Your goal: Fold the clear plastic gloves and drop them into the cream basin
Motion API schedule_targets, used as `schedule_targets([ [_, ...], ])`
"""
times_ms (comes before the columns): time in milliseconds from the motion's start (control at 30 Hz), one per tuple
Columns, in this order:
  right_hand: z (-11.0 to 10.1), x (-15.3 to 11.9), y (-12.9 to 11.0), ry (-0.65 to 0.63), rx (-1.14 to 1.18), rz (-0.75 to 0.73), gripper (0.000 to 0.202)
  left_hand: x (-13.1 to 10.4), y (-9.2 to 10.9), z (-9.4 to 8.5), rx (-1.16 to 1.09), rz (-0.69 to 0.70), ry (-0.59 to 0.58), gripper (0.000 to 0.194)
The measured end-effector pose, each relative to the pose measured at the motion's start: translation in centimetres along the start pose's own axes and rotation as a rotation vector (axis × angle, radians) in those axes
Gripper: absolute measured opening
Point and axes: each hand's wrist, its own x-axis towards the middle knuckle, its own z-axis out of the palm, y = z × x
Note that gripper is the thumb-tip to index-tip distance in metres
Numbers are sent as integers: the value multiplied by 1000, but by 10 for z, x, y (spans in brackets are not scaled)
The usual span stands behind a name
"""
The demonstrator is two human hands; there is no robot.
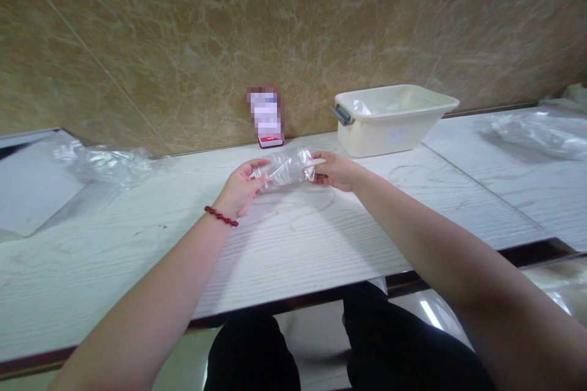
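A clear plastic bag [288, 169] is stretched between my two hands, just above the white wood-grain table [293, 238]. My left hand [242, 186] pinches its left end between thumb and fingers; a dark red bead bracelet [221, 216] circles that wrist. At the other end, my right hand [334, 171] grips the bag, and a small white strip [315, 162] shows by its fingers. Whether that strip is inside the bag or in front of it, I cannot tell.
Right of my hands stands a cream plastic bin [383, 137] with a grey handle and clear plastic inside. A phone [266, 116] leans against the brown marbled wall [206, 43]. Crumpled clear plastic [114, 165] lies at left beside a white sheet [36, 189]; more plastic [541, 134] lies far right.
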Motion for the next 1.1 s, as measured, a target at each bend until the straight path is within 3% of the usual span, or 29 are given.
schedule_targets([
  [300,1,-3,-3,34,-36,-41,39,0,1,-1,122,93,-11,46],
  [600,-1,0,-1,26,-2,-50,10,-2,4,1,155,174,-21,43],
  [833,-3,0,2,-66,0,-10,21,0,0,-1,176,175,-24,45],
  [1100,-1,-1,3,-11,-76,-62,35,-1,1,0,169,169,-58,46],
])
